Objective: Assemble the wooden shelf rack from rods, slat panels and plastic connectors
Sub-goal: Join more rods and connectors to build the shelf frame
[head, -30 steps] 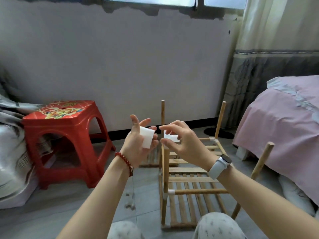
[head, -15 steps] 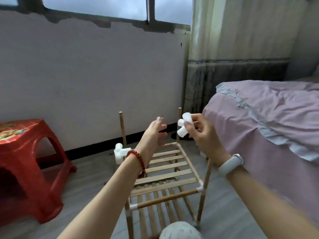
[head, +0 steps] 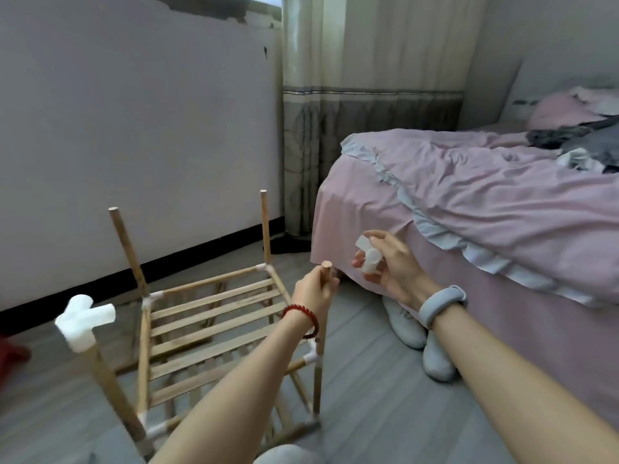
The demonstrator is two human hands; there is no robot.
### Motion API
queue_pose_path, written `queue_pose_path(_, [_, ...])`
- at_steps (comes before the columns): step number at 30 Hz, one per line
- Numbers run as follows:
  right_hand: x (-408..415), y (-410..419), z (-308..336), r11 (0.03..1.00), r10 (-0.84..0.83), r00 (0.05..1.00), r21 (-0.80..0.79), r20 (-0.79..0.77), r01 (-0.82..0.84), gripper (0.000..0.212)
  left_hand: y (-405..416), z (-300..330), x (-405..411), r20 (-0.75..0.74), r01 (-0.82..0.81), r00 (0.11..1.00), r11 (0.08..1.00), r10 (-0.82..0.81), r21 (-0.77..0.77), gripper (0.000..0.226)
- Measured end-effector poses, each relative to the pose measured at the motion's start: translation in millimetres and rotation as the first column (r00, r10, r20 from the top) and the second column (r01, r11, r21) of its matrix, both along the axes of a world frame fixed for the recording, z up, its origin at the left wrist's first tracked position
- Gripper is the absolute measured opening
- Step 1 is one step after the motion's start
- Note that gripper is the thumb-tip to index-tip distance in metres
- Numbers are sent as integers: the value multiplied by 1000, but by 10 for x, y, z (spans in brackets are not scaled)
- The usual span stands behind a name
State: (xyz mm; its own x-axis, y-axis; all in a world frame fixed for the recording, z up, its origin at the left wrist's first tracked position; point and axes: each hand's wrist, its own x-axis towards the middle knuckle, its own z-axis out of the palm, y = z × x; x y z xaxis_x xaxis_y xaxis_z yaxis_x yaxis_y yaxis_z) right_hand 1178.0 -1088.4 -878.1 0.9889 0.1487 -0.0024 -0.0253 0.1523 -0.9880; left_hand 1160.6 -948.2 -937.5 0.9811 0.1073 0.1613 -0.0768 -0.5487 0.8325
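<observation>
The top of a round wooden rod — the rack's near right post — is gripped by the left hand. A white, knobbly plastic connector is pinched in the right hand, just beside the rod's tip. Another connector is capped on the near left post; the slatted rack is set on the grey floor.

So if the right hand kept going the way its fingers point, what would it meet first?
Probably the bare top of the near-right rod, gripped by the left hand; the right hand holds a white connector beside it, though depth is unclear.
</observation>
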Motion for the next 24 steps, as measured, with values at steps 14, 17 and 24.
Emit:
queue_pose_path(14, [114,192,-112,854,519,851,94,-81,-512,59,665,-39,-228,12,175,984,982,-176,73,8])
queue_pose_path(17, [46,323,-51,903,429,901,-13,-69,-430,33,724,-117,-299,128,94,985,986,-112,139,5])
queue_pose_path(24, [-63,544,131,830,379,921,-470,84,-299,12,732,-156,-405,236,-4,971,993,-23,114,20])
